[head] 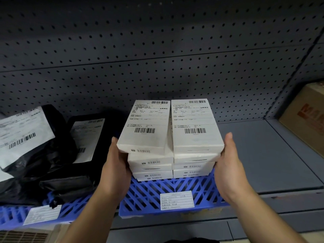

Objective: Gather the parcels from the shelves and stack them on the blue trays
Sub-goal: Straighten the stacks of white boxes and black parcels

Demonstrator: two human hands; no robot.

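- Head view, nearest first: both my forearms reach forward and up from the bottom edge toward the shelf.
- My left hand point(114, 170) presses flat against the left side of a double stack of white boxes point(171, 137), thumb up at the top box's near corner, fingers hidden behind the stack.
- My right hand point(229, 165) presses the stack's right side the same way, thumb up along the top right box, palm against the lower boxes.
- Between my hands the boxes stand in two columns side by side, several high, each top box bearing a printed shipping label with barcodes.
- That stack sits on the blue tray point(175, 192), a slotted plastic one lying on the grey shelf point(273, 155), with a white card point(177, 200) on its front edge.
- To the left, a second blue tray point(10, 215) carries black mailer bags point(40, 155) with white labels, piled loosely.
- At the far right, a brown carton point(306, 118) stands on the shelf, well apart from the stack.
- Behind everything runs the grey perforated back panel point(157, 50).
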